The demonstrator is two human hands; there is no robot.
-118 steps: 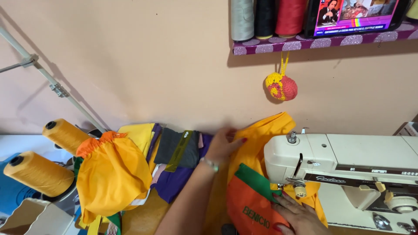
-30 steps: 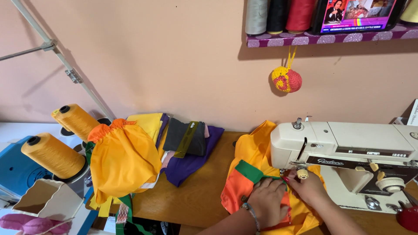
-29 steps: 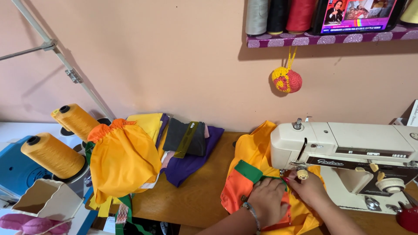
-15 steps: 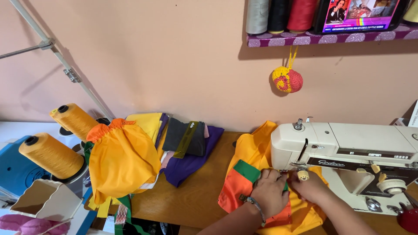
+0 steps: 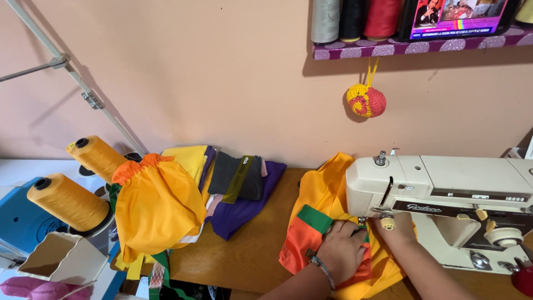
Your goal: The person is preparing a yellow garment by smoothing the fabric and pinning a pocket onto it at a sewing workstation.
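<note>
Orange, yellow and green fabric lies on the wooden table, fed under the needle area of the white sewing machine; part of the yellow cloth rises behind the machine head.

Left hand: palm down, fingers spread flat, pressing the fabric against the table just left of the presser foot. A beaded bracelet sits at its wrist.

Right hand: resting on the fabric directly below the needle bar, beside the left hand. Its fingers are partly hidden by the machine head; whether they pinch the cloth or only press it cannot be told.

Surroundings:
- Left of the work, a gathered yellow cloth bag with an orange ruffled top stands near two large yellow thread cones.
- A stack of folded yellow, grey and purple cloth lies between the bag and the fabric.
- A crocheted yellow and pink ball hangs on the wall under a purple shelf holding grey, black and red thread spools and a lit screen
</note>
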